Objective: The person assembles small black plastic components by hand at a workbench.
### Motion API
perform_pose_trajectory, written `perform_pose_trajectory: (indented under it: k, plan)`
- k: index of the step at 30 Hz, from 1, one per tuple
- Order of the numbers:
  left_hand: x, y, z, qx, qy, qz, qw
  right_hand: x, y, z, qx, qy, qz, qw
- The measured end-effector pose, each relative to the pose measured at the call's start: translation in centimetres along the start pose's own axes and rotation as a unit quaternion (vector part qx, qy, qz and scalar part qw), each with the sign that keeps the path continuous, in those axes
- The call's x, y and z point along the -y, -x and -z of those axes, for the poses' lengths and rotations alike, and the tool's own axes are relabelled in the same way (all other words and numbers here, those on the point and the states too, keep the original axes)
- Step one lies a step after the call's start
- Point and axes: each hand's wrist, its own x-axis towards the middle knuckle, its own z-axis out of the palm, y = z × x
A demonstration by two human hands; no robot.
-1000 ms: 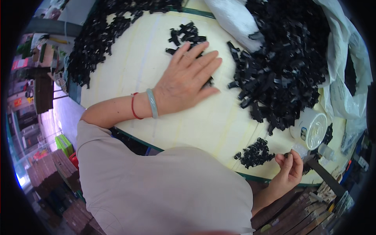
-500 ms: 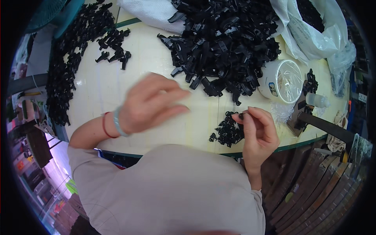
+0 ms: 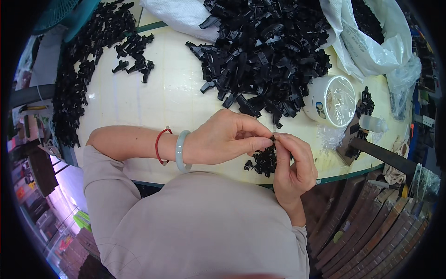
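Observation:
My left hand [image 3: 230, 138] reaches across from the left, its thumb and fingers pinched together. The tips meet those of my right hand [image 3: 296, 165], which is closed in a pinch too. A small black plastic part [image 3: 273, 138] shows between the two sets of fingertips; its shape is mostly covered. Just below, partly hidden by both hands, lies a small heap of tiny black ring-like pieces [image 3: 264, 163]. Beyond my hands rises a large pile of black plastic clip-like parts [image 3: 265, 56].
Rows of black parts [image 3: 69, 107] line the table's left edge, with a few loose ones [image 3: 134, 58] beside them. To the right stand a white tub [image 3: 320, 102], a small clear bottle [image 3: 373, 123] and a dark metal bar [image 3: 388, 152]. White sacks [image 3: 371, 51] sit at the back.
My left hand has moved right and closed its fingertips against those of my right hand. My right hand has shifted slightly left and down, still pinching the small black part.

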Motion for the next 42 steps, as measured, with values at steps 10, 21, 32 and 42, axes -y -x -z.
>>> perform_pose_trajectory:
  k: [10,21,32,42]
  plan:
    - [-1.4,-0.5,1.6,0.195,0.142,0.191,0.952,-0.9,-1.0,2.2,0.151,-0.155,-0.01,0.976]
    - [-0.3,0.5,0.0,-0.005,-0.312,-0.207,0.927,0.4,0.3,1.2,0.091,-0.289,-0.276,0.912]
    - [-2.3,-0.4,1.6,0.225,0.137,0.233,0.936,-0.7,-0.4,2.3,0.155,-0.212,-0.031,0.964]
    - [-1.8,-0.6,1.5,0.243,0.187,0.227,0.924,-0.8,0.0,2.5,0.126,-0.237,-0.048,0.962]
